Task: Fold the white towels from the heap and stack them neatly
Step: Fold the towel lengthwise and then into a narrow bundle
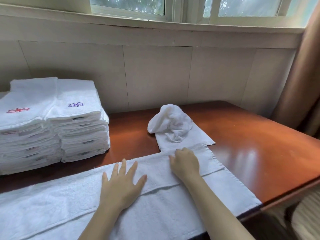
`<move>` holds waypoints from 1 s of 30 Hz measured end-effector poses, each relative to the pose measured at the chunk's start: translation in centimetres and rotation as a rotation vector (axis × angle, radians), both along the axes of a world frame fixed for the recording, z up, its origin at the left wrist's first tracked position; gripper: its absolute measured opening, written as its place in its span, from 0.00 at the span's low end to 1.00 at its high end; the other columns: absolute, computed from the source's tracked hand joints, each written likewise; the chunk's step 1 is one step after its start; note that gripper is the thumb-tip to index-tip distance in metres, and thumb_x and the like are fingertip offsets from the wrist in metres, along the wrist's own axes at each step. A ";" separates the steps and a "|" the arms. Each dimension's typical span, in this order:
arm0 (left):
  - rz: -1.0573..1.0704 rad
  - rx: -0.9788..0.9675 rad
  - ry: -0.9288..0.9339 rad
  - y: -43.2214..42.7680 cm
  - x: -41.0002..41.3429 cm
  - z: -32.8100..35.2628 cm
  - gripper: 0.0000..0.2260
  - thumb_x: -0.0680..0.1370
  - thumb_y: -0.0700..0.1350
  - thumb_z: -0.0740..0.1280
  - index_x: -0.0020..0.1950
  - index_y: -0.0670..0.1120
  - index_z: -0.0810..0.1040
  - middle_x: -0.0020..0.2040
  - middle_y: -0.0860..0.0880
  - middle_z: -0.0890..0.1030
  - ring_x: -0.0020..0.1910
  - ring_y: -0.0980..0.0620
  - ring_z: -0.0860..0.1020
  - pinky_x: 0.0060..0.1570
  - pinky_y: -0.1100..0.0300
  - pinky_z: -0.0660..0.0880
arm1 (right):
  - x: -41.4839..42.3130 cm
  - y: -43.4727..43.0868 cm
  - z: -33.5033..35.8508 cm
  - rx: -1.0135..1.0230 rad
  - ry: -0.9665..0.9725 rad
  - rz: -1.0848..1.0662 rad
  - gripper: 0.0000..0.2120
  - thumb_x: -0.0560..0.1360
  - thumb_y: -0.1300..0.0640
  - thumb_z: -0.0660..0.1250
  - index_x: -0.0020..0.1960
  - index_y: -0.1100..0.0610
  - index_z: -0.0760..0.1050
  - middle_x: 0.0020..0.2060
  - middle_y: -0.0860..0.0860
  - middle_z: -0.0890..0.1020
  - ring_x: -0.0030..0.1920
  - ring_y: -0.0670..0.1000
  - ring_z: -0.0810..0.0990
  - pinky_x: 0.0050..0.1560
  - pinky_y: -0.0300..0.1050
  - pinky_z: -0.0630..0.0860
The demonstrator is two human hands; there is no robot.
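The towel (155,196) is soft, limp terry, light but floppy, so take it by a hemmed corner or edge, not mid-cloth. It lies flat across the near surface (242,135), white and plush, one long side doubled over. Your left hand (121,186) presses it with fingers (123,166) straight and spread. Your right hand (186,163) curls at the far edge; whether it pinches, I cannot tell. Beyond sits the crumpled heap (171,123), and the folded stacks (52,122) stand to the left.

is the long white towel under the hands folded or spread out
Partly folded. The long white terry towel lies on the red-brown wooden table, its far strip doubled over, a raised layer edge showing beside the right hand.
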State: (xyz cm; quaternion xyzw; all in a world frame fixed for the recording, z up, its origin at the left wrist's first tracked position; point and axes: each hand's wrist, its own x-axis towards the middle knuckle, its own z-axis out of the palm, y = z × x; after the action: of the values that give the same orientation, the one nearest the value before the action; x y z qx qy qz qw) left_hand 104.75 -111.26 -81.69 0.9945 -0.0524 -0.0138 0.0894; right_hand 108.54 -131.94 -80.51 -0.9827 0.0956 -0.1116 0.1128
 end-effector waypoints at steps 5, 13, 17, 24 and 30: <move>-0.084 -0.005 0.024 0.4 0.0 0.7 0.27 0.79 0.65 0.45 0.78 0.60 0.48 0.79 0.51 0.44 0.78 0.51 0.43 0.73 0.43 0.42 | -1.9 0.3 -0.4 0.021 0.274 0.090 0.31 0.79 0.35 0.44 0.78 0.48 0.50 0.78 0.51 0.48 0.77 0.57 0.45 0.73 0.61 0.42; -0.401 0.013 -0.001 10.2 -8.6 0.9 0.26 0.78 0.66 0.50 0.74 0.68 0.44 0.75 0.65 0.38 0.75 0.63 0.38 0.72 0.61 0.35 | -5.6 4.2 0.7 -0.186 0.169 0.254 0.17 0.81 0.49 0.49 0.65 0.54 0.67 0.64 0.54 0.70 0.66 0.57 0.66 0.64 0.55 0.62; -0.437 0.113 0.010 15.5 -15.1 1.8 0.31 0.71 0.76 0.48 0.72 0.72 0.47 0.76 0.63 0.42 0.76 0.63 0.42 0.75 0.61 0.42 | -8.9 10.8 0.9 -0.194 -0.009 0.811 0.14 0.81 0.52 0.50 0.60 0.54 0.71 0.56 0.51 0.74 0.60 0.55 0.70 0.61 0.49 0.65; -0.269 -0.049 -0.338 21.5 -20.3 2.1 0.24 0.62 0.44 0.55 0.56 0.55 0.78 0.49 0.52 0.83 0.48 0.58 0.79 0.41 0.67 0.78 | -14.8 17.8 0.8 -0.122 0.091 1.260 0.23 0.76 0.39 0.57 0.68 0.47 0.64 0.66 0.50 0.67 0.67 0.53 0.62 0.70 0.51 0.58; 0.103 -0.111 -0.486 27.3 -20.0 2.6 0.20 0.62 0.26 0.65 0.45 0.46 0.84 0.42 0.55 0.84 0.45 0.59 0.77 0.45 0.65 0.71 | -14.9 17.6 2.9 -0.103 0.185 1.123 0.15 0.77 0.51 0.61 0.63 0.47 0.68 0.63 0.46 0.72 0.64 0.51 0.69 0.59 0.44 0.68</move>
State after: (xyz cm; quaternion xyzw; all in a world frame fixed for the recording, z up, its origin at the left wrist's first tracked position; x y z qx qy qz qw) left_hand 84.77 -83.95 -79.14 0.9636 -0.0221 0.2330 0.1290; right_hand 93.65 -114.32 -77.63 -0.8926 -0.4375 0.0477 0.0979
